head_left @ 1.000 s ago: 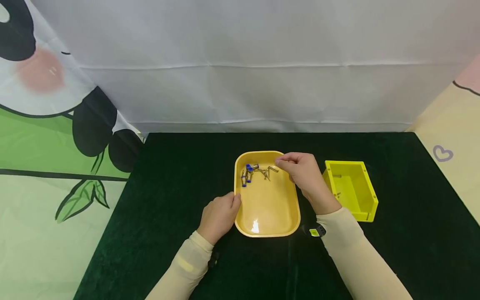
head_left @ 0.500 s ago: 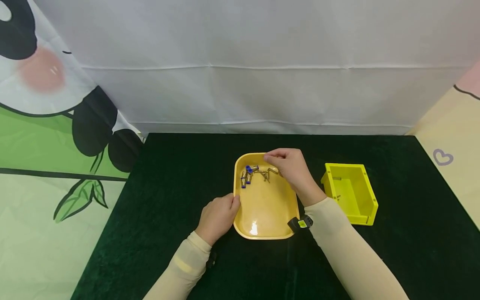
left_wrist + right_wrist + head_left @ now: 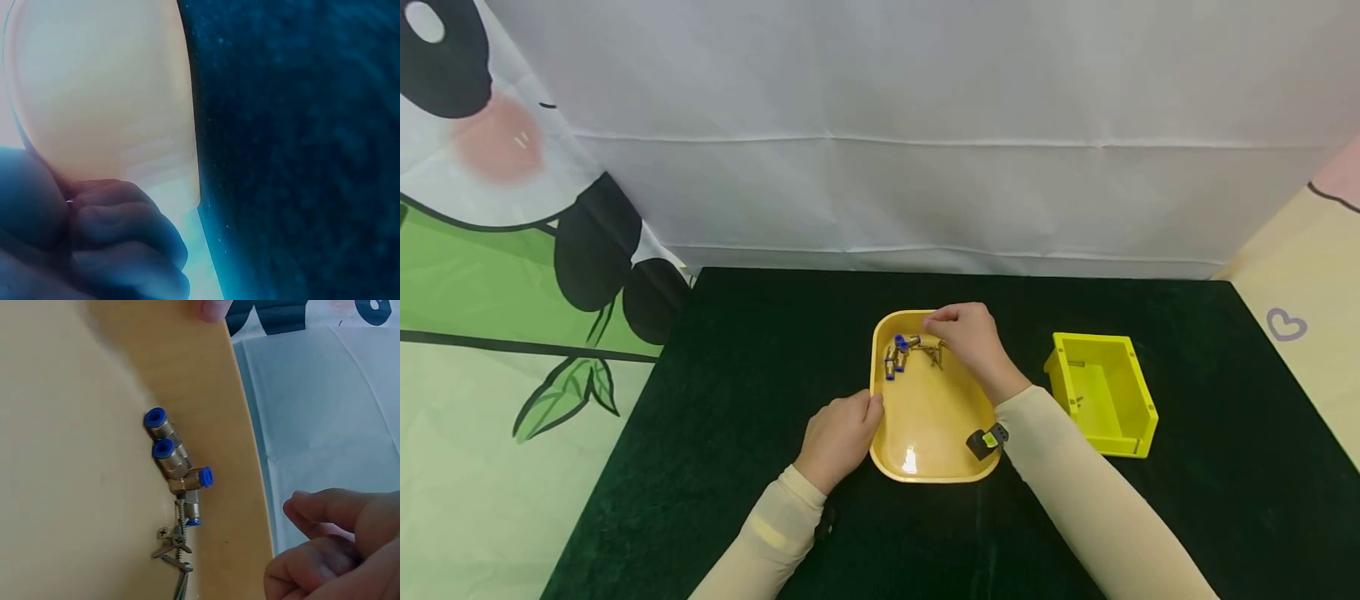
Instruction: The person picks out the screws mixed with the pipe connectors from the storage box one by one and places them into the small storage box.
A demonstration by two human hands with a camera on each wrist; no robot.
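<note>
My left hand [image 3: 841, 433] grips the left rim of a yellow tray [image 3: 936, 425], thumb inside and fingers curled beneath in the left wrist view. Blue-ended brass push-in fittings [image 3: 900, 357] lie in the tray's far left part. Beside them is a small heap of screws [image 3: 936, 353], which the right wrist view shows touching the fittings [image 3: 172, 459]. Over the tray's far edge hovers my right hand [image 3: 973, 342], thumb and index finger close to the screws. The right wrist view shows its fingers [image 3: 331, 506] loosely bent, with nothing visible between them.
To the right of the tray stands a bright yellow bin [image 3: 1101, 392] with a few screws [image 3: 1077, 363] inside. Everything rests on a dark green cloth [image 3: 760, 333]. A white curtain [image 3: 887, 200] hangs behind the table.
My right hand has moved left, from the tray's far right corner to just over the screws. The left hand keeps its hold on the tray rim.
</note>
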